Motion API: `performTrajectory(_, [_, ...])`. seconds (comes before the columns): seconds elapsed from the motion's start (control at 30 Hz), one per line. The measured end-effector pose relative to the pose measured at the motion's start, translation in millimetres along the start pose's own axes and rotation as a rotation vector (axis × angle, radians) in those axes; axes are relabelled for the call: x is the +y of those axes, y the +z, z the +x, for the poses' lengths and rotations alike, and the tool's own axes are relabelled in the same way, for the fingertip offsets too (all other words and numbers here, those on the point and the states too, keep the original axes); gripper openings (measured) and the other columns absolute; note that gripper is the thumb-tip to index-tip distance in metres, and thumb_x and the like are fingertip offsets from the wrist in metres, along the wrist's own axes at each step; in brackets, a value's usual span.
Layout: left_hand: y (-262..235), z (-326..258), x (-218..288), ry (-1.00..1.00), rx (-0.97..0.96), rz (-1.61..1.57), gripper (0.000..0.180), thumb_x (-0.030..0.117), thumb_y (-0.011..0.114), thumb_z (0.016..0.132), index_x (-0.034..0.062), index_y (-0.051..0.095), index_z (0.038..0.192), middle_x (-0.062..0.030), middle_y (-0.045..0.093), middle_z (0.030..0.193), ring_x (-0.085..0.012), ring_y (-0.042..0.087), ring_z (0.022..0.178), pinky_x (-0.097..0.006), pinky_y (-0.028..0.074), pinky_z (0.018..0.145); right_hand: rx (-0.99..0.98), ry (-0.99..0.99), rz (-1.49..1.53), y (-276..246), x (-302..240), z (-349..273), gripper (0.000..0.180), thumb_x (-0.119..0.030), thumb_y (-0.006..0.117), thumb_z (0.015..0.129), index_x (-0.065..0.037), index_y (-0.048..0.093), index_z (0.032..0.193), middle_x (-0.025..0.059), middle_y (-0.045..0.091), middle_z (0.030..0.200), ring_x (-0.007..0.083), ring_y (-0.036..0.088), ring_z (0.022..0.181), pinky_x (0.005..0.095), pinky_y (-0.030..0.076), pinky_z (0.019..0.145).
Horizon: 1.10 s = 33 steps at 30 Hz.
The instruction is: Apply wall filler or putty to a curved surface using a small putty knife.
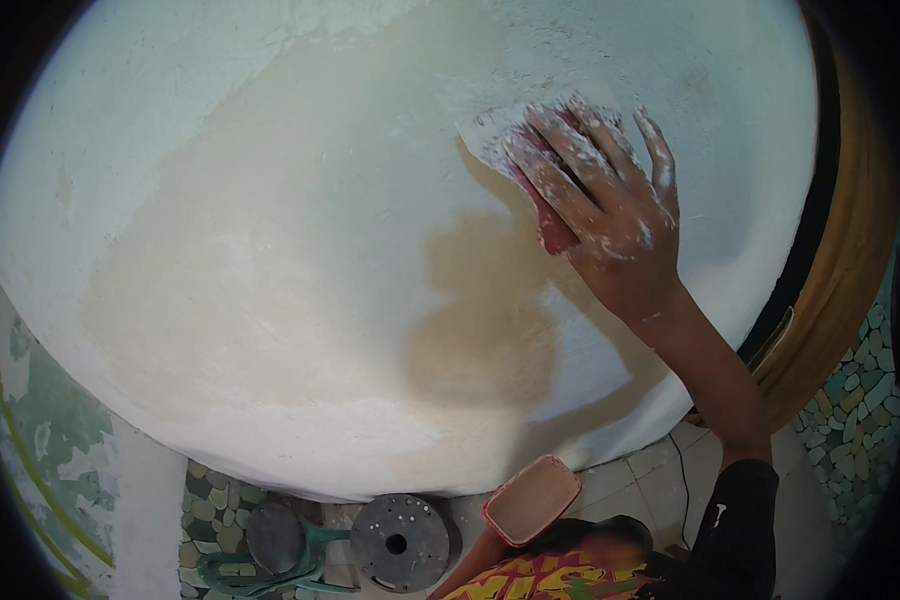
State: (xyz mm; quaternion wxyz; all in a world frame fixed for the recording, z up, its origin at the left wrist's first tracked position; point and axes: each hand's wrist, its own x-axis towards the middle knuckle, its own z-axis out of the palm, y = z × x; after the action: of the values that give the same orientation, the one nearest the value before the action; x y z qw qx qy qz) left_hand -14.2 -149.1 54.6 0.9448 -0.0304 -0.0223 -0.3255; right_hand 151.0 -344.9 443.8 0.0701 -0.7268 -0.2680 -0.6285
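Note:
My right hand (pixel 610 205), its fingers and back smeared with white paste, presses a flat putty scraper (pixel 555 225) against the large white wall (pixel 350 230). A dark red part of the scraper shows under the fingers, and its pale, paste-covered blade lies along the wall. Low in the picture, close to my body, my left hand (pixel 488 548) supports a rectangular tub (pixel 535 497) with a red rim and pale beige contents. The tub hides most of the fingers of that hand. Damp, beige-grey patches and rough streaks of paste mark the wall, and my shadow falls across it.
A round dark grey disc-topped object (pixel 402 542) with a centre hole stands below the wall. Beside it is a green chair-like frame (pixel 270 565). A brown wooden border (pixel 850 230) curves along the right. A thin cable (pixel 683 480) runs over the tiled floor (pixel 625 490).

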Motion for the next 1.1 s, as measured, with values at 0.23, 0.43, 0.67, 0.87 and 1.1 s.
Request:
performTrajectory(0.23, [-6.9,2.7,3.7,-0.012,0.006,-0.005,0.048,0.028,0.041,0.108,0.0083,0.053,0.149,-0.0098,0.054,0.153,-0.0313,0.049,0.143,-0.048,0.034,0.125,-0.005,-0.012,-0.091,10.1,-6.9,31.5,0.055,-0.009,0.071,0.083,-0.02,0.068,0.137,0.0001,0.061,0.147,0.0255,0.052,0.141,0.0599,0.023,0.124])
performTrajectory(0.43, [2.7,2.8,5.9,-0.051,-0.042,-0.072,0.052,0.034,0.042,0.106,0.0099,0.051,0.151,-0.0105,0.052,0.155,-0.0346,0.048,0.144,-0.049,0.039,0.121,-0.069,0.019,-0.144,-6.2,-21.2,22.1,0.057,-0.007,0.074,0.081,-0.019,0.068,0.137,-0.0001,0.062,0.146,0.024,0.052,0.141,0.0604,0.02,0.124])
performTrajectory(0.67, [10.0,8.6,4.2,-0.109,-0.096,-0.1,0.056,0.035,0.041,0.104,0.0096,0.05,0.152,-0.0107,0.051,0.156,-0.0358,0.047,0.145,-0.05,0.039,0.12,-0.054,-0.021,-0.211,-3.4,-8.7,38.2,0.057,-0.003,0.074,0.08,-0.019,0.07,0.134,-0.0008,0.066,0.142,0.0236,0.054,0.137,0.0575,0.027,0.122])
performTrajectory(0.87, [2.4,11.5,5.3,-0.047,0.056,-0.136,0.055,0.036,0.042,0.103,0.01,0.052,0.151,-0.011,0.052,0.155,-0.0357,0.048,0.144,-0.051,0.042,0.117,0.06,0.007,-0.201,-13.0,-15.1,44.7,0.056,-0.002,0.074,0.08,-0.018,0.071,0.133,-0.0019,0.066,0.14,0.0234,0.056,0.135,0.0544,0.031,0.121])
performTrajectory(1.1, [-27.5,14.8,7.7,-0.067,0.011,-0.061,0.051,0.034,0.041,0.106,0.0092,0.054,0.148,-0.0116,0.055,0.152,-0.0347,0.051,0.142,-0.049,0.041,0.119,-0.105,-0.052,-0.11,-12.6,-28.8,33.7,0.057,-0.001,0.074,0.079,-0.019,0.071,0.133,0.0007,0.068,0.136,0.025,0.058,0.132,0.0501,0.037,0.117])
